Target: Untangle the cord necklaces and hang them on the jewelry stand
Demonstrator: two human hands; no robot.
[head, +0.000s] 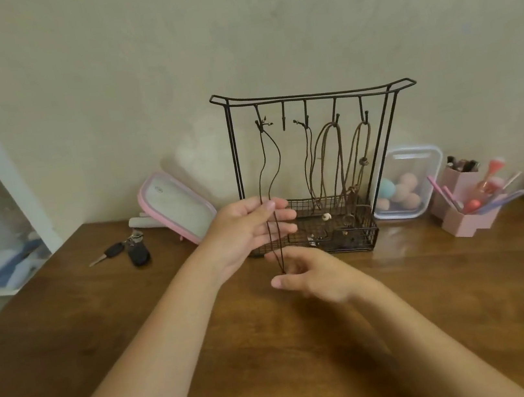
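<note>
Head cam looks down at a brown wooden counter (pixel 312 360) pushed against a beige wall, with the black wire jewelry stand (pixel 383 153) sitting dead centre of the frame, right up by the wall. One dark cord necklace (pixel 276 155) hangs off the leftmost hook and its long loop drops in front of the stand into the person's hands. The left hand (pixel 248 231) is up at mid-frame just left of the stand's basket, fingers mostly straight and pointing right. Both strands run across those fingers right by the thumb tip, but honestly you can't tell if that grip is actually pinching the cord or just touching it. The right hand (pixel 316 275) sits just below it, a bit lower in the frame, fingers curled, and the bottom of the loop ends right in its grip between thumb and fingers, so it's holding the cord there. Further right on the stand, three more brown cord necklaces (pixel 332 153) hang from their hooks down into the basket base, where there's a little white bead (pixel 326 217) and some small bits too blurry to name. Left of the stand a pink-rimmed lid (pixel 177 207) leans on the wall with a car key (pixel 125 249) near it. Right of the stand are a clear tub of makeup sponges (pixel 404 183) and a pink organizer (pixel 470 211) stuffed with brushes.
</note>
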